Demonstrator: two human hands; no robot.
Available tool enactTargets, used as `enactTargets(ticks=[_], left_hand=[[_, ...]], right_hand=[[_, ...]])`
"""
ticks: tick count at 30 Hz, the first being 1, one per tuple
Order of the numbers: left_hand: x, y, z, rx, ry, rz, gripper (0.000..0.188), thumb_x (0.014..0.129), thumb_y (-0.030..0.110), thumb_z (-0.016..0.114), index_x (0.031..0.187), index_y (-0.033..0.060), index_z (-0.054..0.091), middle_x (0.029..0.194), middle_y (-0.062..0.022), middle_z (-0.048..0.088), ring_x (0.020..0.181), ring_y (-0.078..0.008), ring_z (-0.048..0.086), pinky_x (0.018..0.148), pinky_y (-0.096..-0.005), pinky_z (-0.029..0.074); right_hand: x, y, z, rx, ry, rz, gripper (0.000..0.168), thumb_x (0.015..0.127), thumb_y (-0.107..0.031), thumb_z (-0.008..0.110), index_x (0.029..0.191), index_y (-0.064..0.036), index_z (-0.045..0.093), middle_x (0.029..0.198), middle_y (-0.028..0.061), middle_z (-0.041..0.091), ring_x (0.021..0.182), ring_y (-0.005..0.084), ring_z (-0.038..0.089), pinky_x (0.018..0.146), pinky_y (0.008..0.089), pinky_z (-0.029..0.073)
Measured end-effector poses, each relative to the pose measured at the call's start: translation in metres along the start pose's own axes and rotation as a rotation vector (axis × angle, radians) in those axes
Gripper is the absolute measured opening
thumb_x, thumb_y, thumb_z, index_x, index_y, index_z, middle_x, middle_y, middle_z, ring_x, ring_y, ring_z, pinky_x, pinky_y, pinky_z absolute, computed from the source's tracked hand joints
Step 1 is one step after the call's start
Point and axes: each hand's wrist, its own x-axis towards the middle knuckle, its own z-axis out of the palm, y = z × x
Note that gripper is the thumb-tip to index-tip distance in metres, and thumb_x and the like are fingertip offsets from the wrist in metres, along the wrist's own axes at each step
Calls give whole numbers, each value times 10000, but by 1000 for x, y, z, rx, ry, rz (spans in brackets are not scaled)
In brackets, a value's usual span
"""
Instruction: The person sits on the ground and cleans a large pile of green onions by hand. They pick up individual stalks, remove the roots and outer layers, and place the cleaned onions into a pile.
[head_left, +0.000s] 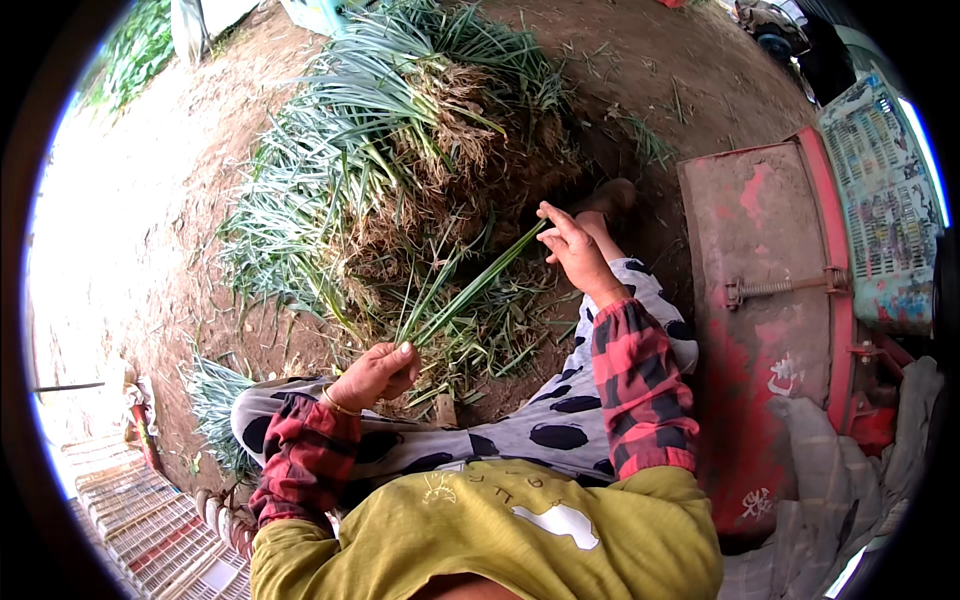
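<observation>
My left hand (379, 373) is closed around the lower end of a few long green stalks (480, 283), low in front of my lap. They look like green onions or young leeks. The stalks slant up and right to my right hand (574, 251), where the leaf tips run between the fingers. Some thinner leaves (431, 292) stick up loose from the left fist. Beyond the hands lies a large heap of the same plants (322, 172), its tangled brown roots (457, 120) facing right and towards me.
Leaf scraps (480, 337) litter the soil between my legs. A smaller plant bundle (214, 397) lies by my left knee. To the right stands a dusty red metal machine housing (757, 300) with a spring rod (787, 289) and a plastic crate (877, 202). Slatted crates (150, 517) are at lower left.
</observation>
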Motion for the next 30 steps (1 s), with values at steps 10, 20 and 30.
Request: enactTargets(ticks=[10, 20, 30], left_hand=[[4, -3, 3, 226, 60, 33, 454, 991, 413, 384, 696, 83, 484, 538, 72, 329, 445, -41, 270, 397, -223, 208], [18, -18, 1, 662, 252, 89, 473, 971, 397, 448, 706, 18, 549, 568, -37, 487, 538, -133, 444, 524, -324, 393], [-3, 13, 16, 233, 238, 119, 431, 993, 357, 406, 677, 79, 501, 565, 19, 420, 528, -92, 392, 493, -270, 355]], right_hand=[[5, 4, 14, -69, 213, 86, 161, 906, -77, 492, 911, -29, 646, 656, 2, 583, 520, 84, 517, 500, 220, 441], [-17, -45, 37, 513, -134, 509, 174, 909, -188, 596, 863, -24, 634, 672, -11, 593, 469, 15, 446, 374, 159, 315], [6, -16, 61, 535, 395, 372, 148, 885, -182, 615, 785, -99, 545, 584, -76, 421, 450, 29, 361, 380, 198, 277]])
